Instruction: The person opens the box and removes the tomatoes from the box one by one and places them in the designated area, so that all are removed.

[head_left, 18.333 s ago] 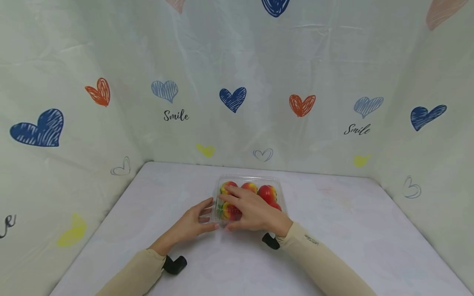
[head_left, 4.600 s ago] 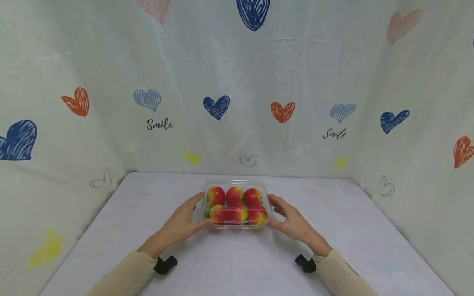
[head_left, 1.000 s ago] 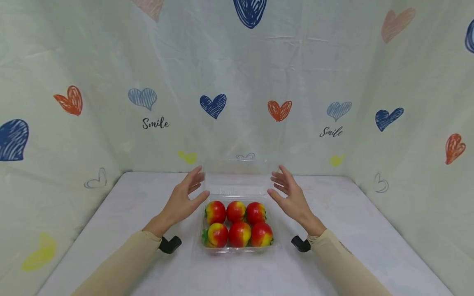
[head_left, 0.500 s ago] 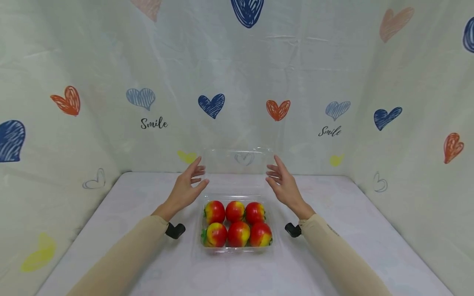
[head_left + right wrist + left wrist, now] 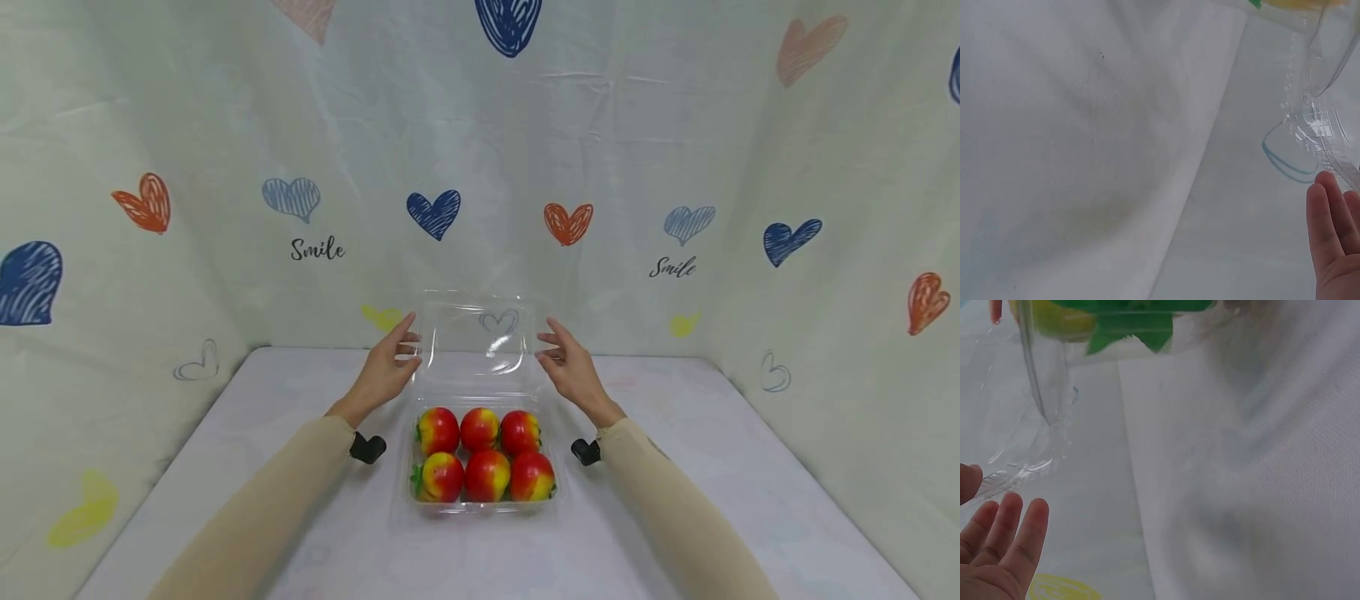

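A hinged clear plastic box [image 5: 482, 507] holds several red-and-yellow artificial fruits [image 5: 487, 476] with green leaves. Its transparent lid [image 5: 472, 337] stands raised at the back. My left hand [image 5: 382, 371] is at the lid's left edge, fingers fairly straight. In the left wrist view, the lid's rim runs between the thumb [image 5: 969, 482] and the fingers [image 5: 1007, 528]. My right hand [image 5: 573, 371] is at the lid's right edge. Its straight fingertips [image 5: 1324, 187] meet the lid's corner in the right wrist view, where the thumb is mostly out of frame.
The box rests on a white-covered table [image 5: 330, 542], near its back edge. Behind the table hangs a pale curtain [image 5: 495, 133] printed with hearts and "Smile". Black wrist-camera mounts [image 5: 367, 448] sit under both wrists, at the beige sleeves [image 5: 262, 500].
The box was closed several seconds ago; now its lid is up. Over the last second the lid's top edge has risen, and both hands have moved inward to its sides.
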A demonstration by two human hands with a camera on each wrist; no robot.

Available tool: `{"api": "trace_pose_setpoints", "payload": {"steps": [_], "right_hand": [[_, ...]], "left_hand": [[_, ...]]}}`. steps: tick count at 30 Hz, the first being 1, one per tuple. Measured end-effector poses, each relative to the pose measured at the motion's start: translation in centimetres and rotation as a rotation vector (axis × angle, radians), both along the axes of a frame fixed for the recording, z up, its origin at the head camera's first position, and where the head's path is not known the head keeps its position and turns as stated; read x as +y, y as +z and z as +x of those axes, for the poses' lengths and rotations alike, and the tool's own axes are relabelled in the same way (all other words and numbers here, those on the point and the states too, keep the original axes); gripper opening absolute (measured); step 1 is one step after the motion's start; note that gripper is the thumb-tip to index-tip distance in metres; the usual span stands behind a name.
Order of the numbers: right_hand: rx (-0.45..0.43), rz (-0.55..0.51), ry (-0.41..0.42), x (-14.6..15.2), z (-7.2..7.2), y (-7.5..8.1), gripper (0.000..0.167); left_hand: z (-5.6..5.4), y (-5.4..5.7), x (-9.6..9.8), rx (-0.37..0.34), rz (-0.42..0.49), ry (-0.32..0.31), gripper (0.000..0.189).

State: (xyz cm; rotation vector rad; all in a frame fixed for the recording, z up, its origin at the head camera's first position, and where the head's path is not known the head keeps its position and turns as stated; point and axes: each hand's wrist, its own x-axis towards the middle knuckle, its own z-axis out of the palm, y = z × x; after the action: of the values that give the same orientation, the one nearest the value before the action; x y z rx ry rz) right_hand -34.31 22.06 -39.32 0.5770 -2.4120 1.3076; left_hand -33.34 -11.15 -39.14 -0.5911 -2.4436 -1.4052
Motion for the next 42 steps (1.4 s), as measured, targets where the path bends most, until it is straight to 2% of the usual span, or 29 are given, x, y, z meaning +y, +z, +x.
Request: {"api": "trace_pose_setpoints", "payload": {"steps": [4, 11, 17, 23, 27, 31, 36, 42], "right_hand": [[-0.045, 0.019, -0.001, 0.0, -0.2, -0.1, 0.064], [-0.155, 0.038, -0.012, 0.1, -0.3, -0.7, 0.063], [-0.240, 0.018, 0.002, 0.4, -0.5, -1.4, 0.062], [-0.296, 0.037, 0.015, 0.4, -0.6, -2.1, 0.063], [-0.306, 0.050, 0.010, 0.3, -0.5, -2.4, 0.061], [-0.301, 0.071, 0.009, 0.4, -0.6, -2.7, 0.060], [-0.345, 0.059, -0.010, 0.4, -0.7, -2.8, 0.058], [-0.402, 0.096, -0.035, 0.4, -0.7, -3.1, 0.056]], "left_hand": [[-0.4, -0.5, -0.1, -0.042, 0.022, 0.001, 0.069], [-0.4, -1.0, -0.2, -0.191, -0.010, 0.015, 0.070], [-0.5, -1.5, -0.3, -0.249, -0.031, -0.001, 0.069], [-0.7, -2.5, -0.5, -0.249, -0.029, -0.041, 0.068], [-0.5, -2.9, -0.6, -0.255, -0.032, -0.061, 0.066], [-0.5, -3.2, -0.6, -0.281, -0.064, -0.046, 0.065], [-0.5, -3.4, -0.4, -0.297, -0.073, -0.033, 0.064], [-0.3, -3.7, -0.3, -0.322, -0.069, -0.017, 0.061]]}}
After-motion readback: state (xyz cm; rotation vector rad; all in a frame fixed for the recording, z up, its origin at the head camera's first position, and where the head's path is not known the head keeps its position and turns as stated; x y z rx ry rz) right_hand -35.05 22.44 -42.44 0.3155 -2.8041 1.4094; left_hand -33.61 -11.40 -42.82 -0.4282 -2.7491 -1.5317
